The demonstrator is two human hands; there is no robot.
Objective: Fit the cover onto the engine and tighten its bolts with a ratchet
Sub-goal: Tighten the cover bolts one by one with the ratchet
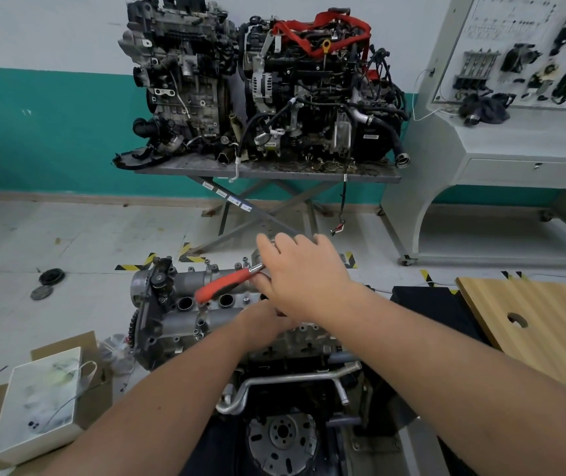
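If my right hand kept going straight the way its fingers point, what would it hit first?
The right hand points up and left, away from you, past the far edge of the engine. Nothing on the engine stands beyond the fingers; likely open floor, then the scissor-leg stand, though depth is unclear.

Matt cast-metal engine [185, 324]; glossy red-handled ratchet [226, 283]; grained wooden board [542, 324].

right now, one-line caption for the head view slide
Right hand on a red-handled ratchet over the engine cover, left hand steadying below.

two engines on stand [261, 87], white box [43, 403], wooden board [546, 324]
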